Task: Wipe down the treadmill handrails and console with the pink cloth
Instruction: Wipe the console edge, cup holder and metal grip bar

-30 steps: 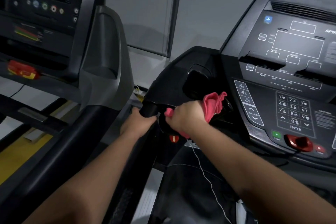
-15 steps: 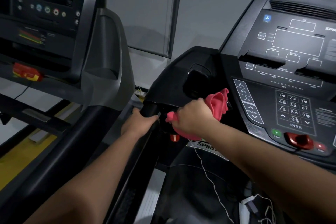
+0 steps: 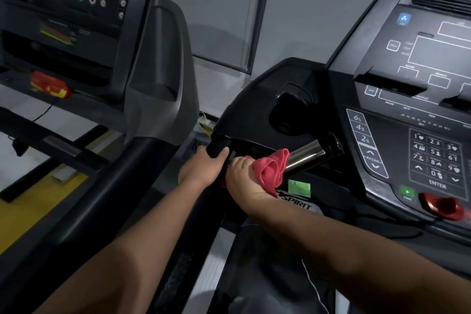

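Head view shows two hands: left hand (image 3: 201, 168) grips the black handrail (image 3: 218, 146); right hand (image 3: 244, 181) holds one pink cloth (image 3: 271, 169) against one chrome grip bar (image 3: 307, 154).

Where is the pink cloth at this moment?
In the head view the pink cloth is near the centre, held in the right hand at the lower end of the silver grip bar, between the left hand and the console keypad.
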Demonstrator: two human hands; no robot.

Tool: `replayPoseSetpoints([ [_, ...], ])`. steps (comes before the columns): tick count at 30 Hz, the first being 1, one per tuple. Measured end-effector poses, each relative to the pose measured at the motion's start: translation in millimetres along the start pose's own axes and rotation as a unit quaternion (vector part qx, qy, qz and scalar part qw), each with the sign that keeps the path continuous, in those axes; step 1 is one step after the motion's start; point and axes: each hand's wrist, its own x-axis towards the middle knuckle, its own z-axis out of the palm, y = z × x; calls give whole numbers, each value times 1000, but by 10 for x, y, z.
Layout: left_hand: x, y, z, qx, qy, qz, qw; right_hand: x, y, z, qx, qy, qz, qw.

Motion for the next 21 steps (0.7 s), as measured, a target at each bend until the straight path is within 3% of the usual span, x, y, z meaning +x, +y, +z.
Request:
replayPoseSetpoints([
  [5, -1, 9, -3, -1, 11, -6, 1000, 128, -71, 13, -130, 2, -173, 976],
  [8, 1, 25, -20, -28, 12, -14, 999, 158, 11, -65, -142, -16, -207, 968],
  [14, -19, 39, -42, -43, 6, -17, 999, 75, 286, -105, -24, -22, -225, 974],
  [21, -41, 39, -57, -48, 0, -21, 999, 6, 704, -323, 85, -132, -214, 964],
])
